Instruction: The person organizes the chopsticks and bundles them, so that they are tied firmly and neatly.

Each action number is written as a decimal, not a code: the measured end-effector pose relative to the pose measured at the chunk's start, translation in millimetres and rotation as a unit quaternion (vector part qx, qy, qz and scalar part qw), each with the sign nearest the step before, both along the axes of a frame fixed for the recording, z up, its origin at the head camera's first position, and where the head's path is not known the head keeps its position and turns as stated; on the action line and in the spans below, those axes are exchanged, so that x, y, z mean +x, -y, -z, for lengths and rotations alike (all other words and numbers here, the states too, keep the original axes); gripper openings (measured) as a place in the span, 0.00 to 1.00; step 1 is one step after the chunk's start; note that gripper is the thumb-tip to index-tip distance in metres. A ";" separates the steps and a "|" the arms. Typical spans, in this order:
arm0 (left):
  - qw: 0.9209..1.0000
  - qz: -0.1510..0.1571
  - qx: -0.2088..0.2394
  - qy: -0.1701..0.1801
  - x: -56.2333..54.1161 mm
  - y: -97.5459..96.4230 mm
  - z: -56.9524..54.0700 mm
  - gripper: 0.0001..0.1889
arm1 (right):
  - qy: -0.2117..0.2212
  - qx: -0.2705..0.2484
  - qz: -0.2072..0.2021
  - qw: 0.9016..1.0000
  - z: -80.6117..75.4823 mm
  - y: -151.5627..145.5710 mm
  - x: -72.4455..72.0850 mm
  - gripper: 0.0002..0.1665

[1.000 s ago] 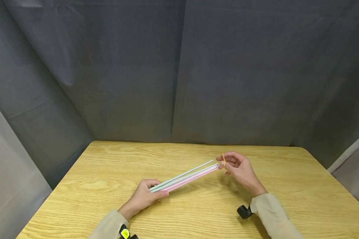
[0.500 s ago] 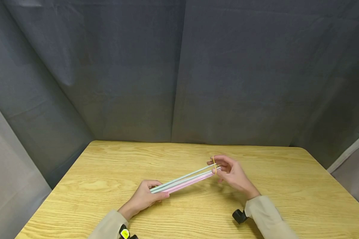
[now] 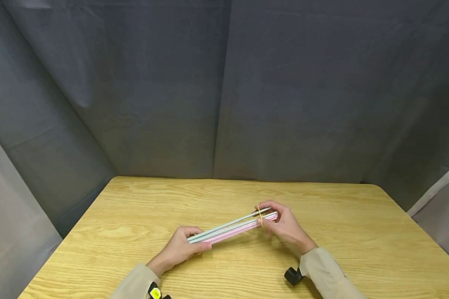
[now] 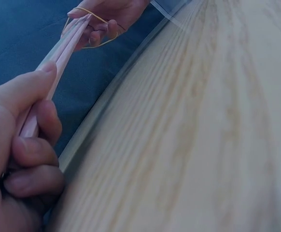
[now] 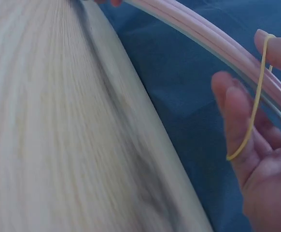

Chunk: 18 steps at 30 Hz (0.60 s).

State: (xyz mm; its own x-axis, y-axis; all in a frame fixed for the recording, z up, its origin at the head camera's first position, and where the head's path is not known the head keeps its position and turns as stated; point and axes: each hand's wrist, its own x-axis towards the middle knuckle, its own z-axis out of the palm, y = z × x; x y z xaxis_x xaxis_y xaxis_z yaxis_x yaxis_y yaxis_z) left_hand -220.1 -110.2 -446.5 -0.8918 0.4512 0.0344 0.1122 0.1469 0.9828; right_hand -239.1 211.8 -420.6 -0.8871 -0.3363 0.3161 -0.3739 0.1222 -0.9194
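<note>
Left hand (image 3: 179, 247) is gripping pastel sticks (image 3: 230, 230) above the table (image 3: 232, 272) (probably light, kinda slick, best grabbed at the bunched end) while outstretched right hand (image 3: 287, 227) is spreading a rubber band (image 5: 259, 88) around them.

Curtained booth: dk drapes (image 3: 164, 91) round wdn tbl (image 3: 232, 276).

Faint shadows lie under my fingers (image 3: 272, 204) on the softly lit surface (image 3: 134, 232); my 2 wrist views look bluish, blurry.

The yellow tag (image 3: 155, 293) seems too small to read.
</note>
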 end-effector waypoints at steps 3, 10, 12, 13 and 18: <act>1.000 -0.001 0.001 -0.002 0.5 0.1 0.0 0.14 | 0.020 -0.008 0.013 1.000 0.6 2.1 1.1 0.21; 1.000 0.003 0.007 -0.006 1.7 -0.4 1.2 0.13 | 0.048 -0.033 0.007 0.998 4.2 4.0 0.5 0.18; 1.000 0.001 0.010 0.000 2.2 -1.0 0.4 0.14 | 0.055 -0.049 -0.025 0.997 5.6 3.2 0.1 0.19; 1.000 -0.001 0.011 0.003 2.4 -1.4 0.0 0.14 | 0.059 -0.060 -0.044 0.995 5.9 2.7 0.0 0.19; 1.000 -0.019 0.012 0.002 2.5 -3.2 -1.5 0.15 | 0.085 -0.127 -0.123 0.981 7.6 0.9 -0.5 0.19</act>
State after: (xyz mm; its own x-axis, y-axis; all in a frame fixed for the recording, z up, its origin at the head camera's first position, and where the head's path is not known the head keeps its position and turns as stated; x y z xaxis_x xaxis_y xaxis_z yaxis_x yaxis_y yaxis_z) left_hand -217.6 -107.1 -445.0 -0.9081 0.4167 0.0402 0.1023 0.1278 0.9865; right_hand -239.6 211.0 -428.1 -0.8360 -0.4768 0.2717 -0.2019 -0.1931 -0.9602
